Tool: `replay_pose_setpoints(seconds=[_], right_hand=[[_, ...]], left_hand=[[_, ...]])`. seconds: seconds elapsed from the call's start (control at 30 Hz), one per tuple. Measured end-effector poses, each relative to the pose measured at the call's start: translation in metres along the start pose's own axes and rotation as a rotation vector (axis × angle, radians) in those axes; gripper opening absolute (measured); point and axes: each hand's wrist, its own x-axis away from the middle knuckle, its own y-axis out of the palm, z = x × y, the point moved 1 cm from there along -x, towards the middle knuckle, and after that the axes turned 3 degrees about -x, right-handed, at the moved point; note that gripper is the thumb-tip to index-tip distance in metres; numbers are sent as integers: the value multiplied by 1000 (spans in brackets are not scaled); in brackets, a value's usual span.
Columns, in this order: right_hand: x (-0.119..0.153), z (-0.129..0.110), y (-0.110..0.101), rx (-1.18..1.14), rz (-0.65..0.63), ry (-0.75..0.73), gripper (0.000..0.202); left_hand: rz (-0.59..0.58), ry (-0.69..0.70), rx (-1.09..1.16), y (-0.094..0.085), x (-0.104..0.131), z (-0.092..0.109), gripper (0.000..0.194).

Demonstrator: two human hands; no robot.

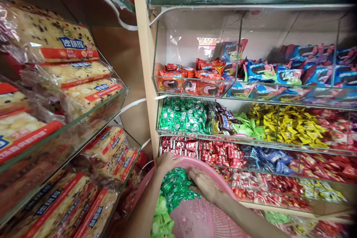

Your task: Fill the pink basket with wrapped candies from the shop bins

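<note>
A pink plastic basket (223, 186) is tilted in front of me, its far rim against the lower shelves. My left hand (166, 163) grips that far rim at its left, the fingers partly hidden. Inside, green wrapped candies (177, 187) lie in a heap toward the far side. Over their right edge rests my right hand (202, 183), its fingers stretched out and touching the wrappers. Light green wrapped candies (161, 215) fill the basket's near left. Part of its pink floor shows bare between the candies and my right forearm.
Glass-fronted bins rise ahead, holding green candies (185, 115), yellow candies (292, 124), red packets (178, 145) and blue cookie packs (259, 70). Bagged pastries (92, 91) fill angled shelves at left. A wooden post (145, 52) divides the two sides. White cables (131, 106) hang near it.
</note>
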Motion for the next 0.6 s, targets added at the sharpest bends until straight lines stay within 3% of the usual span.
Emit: replay_pose_setpoints(seconds=[0.47,0.6], right_hand=[[1,-1,-5,23,29,30,30],[-6,-16,-31,4,82,-22,25]], left_hand=[[0,-18,8,0,0,1,72],[13,-7,21,-1,2,1,76]])
